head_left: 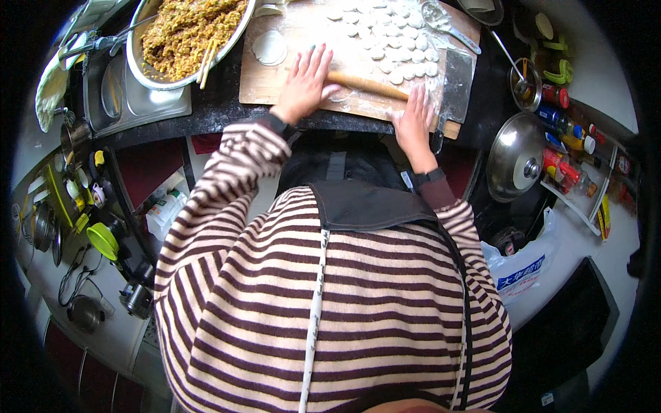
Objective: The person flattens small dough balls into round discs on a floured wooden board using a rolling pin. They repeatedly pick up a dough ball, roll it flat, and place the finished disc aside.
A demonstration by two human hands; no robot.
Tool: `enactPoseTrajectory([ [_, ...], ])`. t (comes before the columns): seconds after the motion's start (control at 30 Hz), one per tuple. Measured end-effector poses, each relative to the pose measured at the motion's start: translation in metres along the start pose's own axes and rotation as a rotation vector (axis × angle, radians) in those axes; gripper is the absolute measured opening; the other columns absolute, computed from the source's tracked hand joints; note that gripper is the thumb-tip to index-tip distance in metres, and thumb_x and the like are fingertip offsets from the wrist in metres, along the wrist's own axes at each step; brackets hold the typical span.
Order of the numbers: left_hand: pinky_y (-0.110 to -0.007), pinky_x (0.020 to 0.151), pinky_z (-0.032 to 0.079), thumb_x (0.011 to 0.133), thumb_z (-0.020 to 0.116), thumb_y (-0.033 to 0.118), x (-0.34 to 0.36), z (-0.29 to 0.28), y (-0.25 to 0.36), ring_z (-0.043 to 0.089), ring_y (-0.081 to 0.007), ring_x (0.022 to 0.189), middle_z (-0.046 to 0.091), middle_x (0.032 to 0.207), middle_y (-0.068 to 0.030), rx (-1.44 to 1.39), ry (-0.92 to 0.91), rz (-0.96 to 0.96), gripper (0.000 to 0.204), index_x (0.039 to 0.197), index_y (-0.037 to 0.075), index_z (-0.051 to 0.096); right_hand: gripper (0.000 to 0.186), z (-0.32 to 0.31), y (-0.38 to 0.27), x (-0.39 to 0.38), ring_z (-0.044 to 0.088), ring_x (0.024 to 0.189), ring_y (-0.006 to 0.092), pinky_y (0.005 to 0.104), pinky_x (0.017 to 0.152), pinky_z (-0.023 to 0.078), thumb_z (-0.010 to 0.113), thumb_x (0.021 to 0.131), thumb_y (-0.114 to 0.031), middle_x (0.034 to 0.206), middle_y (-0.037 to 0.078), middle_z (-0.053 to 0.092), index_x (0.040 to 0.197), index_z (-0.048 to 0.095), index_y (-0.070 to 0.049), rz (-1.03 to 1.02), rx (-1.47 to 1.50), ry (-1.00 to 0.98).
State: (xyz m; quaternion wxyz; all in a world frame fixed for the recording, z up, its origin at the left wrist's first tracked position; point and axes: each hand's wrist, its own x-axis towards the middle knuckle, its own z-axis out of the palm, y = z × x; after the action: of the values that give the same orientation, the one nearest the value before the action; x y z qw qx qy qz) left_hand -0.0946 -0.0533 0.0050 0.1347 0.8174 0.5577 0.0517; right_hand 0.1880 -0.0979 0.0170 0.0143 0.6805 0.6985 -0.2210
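Note:
A wooden rolling pin (368, 85) lies crosswise on a floured wooden board (256, 86). My left hand (307, 84) rests on its left end, fingers stretched out and spread. At the other end my right hand (414, 124) lies over the pin with its fingers straight. Part of a pale dough piece (337, 97) shows under the pin near my left hand; the rest is hidden. A round, flat dough wrapper (269, 48) sits left of my left hand. Many small flattened dough pieces (396, 41) cover the board's far right.
At the far left stands a large bowl (133, 51) of minced filling (186, 38), with chopsticks (206, 63) at its rim. A cleaver (456, 86) and a flour scoop (451, 29) lie on the board's right. Further right are a pot lid (515, 157) and several bottles (575, 138).

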Motion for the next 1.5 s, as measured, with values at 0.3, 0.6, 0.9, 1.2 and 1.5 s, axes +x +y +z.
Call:
enactPoseTrajectory([
  [0.3, -0.051, 0.121, 0.015, 0.094, 0.051, 0.055, -0.003, 0.015, -0.01, 0.016, -0.036, 0.15, 0.017, 0.163, -0.0166, -0.007, 0.126, -0.015, 0.086, 0.156, 0.005, 0.019, 0.095, -0.002, -0.006, 0.0, 0.007, 0.151, 0.0369, 0.0531, 0.12, 0.01, 0.069, 0.088, -0.037, 0.163, 0.022, 0.006, 0.153, 0.015, 0.006, -0.102, 0.012, 0.154],
  [0.6, -0.049, 0.121, 0.013, 0.095, 0.045, 0.059, 0.002, 0.013, -0.012, 0.016, -0.0346, 0.15, 0.017, 0.163, -0.0148, 0.024, 0.137, -0.014, 0.085, 0.156, 0.005, 0.018, 0.096, -0.004, -0.007, 0.003, 0.006, 0.151, 0.0371, 0.0532, 0.121, 0.008, 0.068, 0.088, -0.041, 0.162, 0.024, 0.006, 0.152, 0.015, 0.007, -0.086, -0.005, 0.159],
  [0.9, -0.048, 0.121, 0.014, 0.095, 0.044, 0.06, -0.001, 0.009, -0.012, 0.02, -0.0332, 0.149, 0.022, 0.162, -0.0158, 0.114, 0.211, 0.016, 0.084, 0.155, 0.005, 0.021, 0.095, 0.012, -0.006, -0.001, 0.004, 0.151, 0.0395, 0.0544, 0.12, 0.007, 0.064, 0.091, -0.042, 0.162, 0.026, 0.006, 0.153, 0.013, 0.007, -0.146, 0.017, 0.245],
  [1.2, -0.049, 0.122, 0.013, 0.093, 0.049, 0.06, -0.01, 0.005, -0.011, 0.015, -0.0327, 0.151, 0.014, 0.164, -0.0149, 0.046, -0.102, -0.029, 0.088, 0.156, 0.006, 0.018, 0.096, 0.012, -0.014, 0.0, 0.005, 0.151, 0.0383, 0.0567, 0.119, 0.008, 0.065, 0.09, -0.043, 0.163, 0.024, 0.004, 0.153, 0.011, 0.006, -0.126, 0.004, 0.155],
  [1.5, -0.049, 0.122, 0.012, 0.094, 0.043, 0.064, 0.001, 0.009, -0.012, 0.016, -0.0328, 0.151, 0.017, 0.163, -0.014, 0.009, 0.094, 0.027, 0.087, 0.157, 0.009, 0.018, 0.096, 0.016, -0.014, 0.007, 0.006, 0.15, 0.0421, 0.0581, 0.119, 0.007, 0.064, 0.091, -0.043, 0.162, 0.026, 0.006, 0.154, 0.009, 0.005, -0.062, 0.023, 0.071],
])
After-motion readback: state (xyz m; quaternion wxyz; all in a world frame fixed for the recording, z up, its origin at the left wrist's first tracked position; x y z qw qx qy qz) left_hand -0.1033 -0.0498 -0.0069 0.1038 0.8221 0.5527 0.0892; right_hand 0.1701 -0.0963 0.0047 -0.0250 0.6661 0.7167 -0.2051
